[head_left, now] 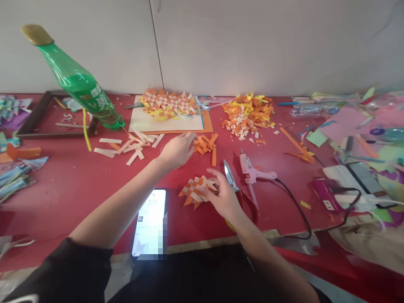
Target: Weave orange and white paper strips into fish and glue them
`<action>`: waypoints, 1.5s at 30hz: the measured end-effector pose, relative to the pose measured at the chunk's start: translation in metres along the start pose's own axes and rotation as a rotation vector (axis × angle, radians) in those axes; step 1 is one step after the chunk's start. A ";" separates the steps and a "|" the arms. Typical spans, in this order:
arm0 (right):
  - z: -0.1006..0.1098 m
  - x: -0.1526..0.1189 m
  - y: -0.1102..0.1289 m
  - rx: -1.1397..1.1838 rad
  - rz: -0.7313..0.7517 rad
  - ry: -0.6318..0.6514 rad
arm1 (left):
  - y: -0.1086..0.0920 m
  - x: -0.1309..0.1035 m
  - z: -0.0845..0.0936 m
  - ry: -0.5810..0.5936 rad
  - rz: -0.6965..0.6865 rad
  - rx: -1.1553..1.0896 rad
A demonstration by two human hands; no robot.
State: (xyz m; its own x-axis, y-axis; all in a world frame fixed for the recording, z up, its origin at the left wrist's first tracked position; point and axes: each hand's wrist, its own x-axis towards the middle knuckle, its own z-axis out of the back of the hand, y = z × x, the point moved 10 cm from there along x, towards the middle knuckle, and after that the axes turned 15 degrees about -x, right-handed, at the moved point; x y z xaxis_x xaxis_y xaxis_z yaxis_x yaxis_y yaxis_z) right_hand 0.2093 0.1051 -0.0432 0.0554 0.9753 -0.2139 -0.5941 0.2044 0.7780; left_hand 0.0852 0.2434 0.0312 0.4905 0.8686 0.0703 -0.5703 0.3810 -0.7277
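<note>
My left hand (178, 150) reaches over the red table at the left edge of a small pile of orange paper strips (206, 144). Its fingers are loosely bent and apart, and I make out nothing held in them. My right hand (223, 197) pinches the right end of a woven paper piece (194, 191) in an orange and white check with pointed tips, close above the table. Scissors (232, 176) with red handles lie partly hidden behind this hand. White paper strips (134, 145) are scattered to the left of my left hand.
A green bottle (85, 90) stands at the left by a wooden frame (28, 122). Woven pieces (167, 103) lie on a board at the back, beside folded scraps (249, 111). A corded pink glue gun (252, 170) is at right; a lit phone (150, 223) lies in front.
</note>
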 end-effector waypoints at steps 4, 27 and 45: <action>0.003 0.000 0.002 0.018 0.009 -0.016 | -0.002 -0.001 -0.011 0.001 -0.063 0.086; 0.000 0.014 0.004 0.023 0.001 -0.018 | 0.023 -0.225 0.004 -0.138 0.469 0.482; -0.002 0.014 -0.003 0.088 -0.001 -0.032 | 0.081 -0.224 0.003 -0.533 0.775 -1.164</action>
State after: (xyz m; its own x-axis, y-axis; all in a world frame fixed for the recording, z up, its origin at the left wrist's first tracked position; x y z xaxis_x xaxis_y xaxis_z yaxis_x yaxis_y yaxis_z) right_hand 0.2103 0.1184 -0.0497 0.0820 0.9770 -0.1971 -0.5216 0.2106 0.8268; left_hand -0.0725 0.0809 -0.0419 -0.1181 0.8397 -0.5301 0.3867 -0.4528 -0.8034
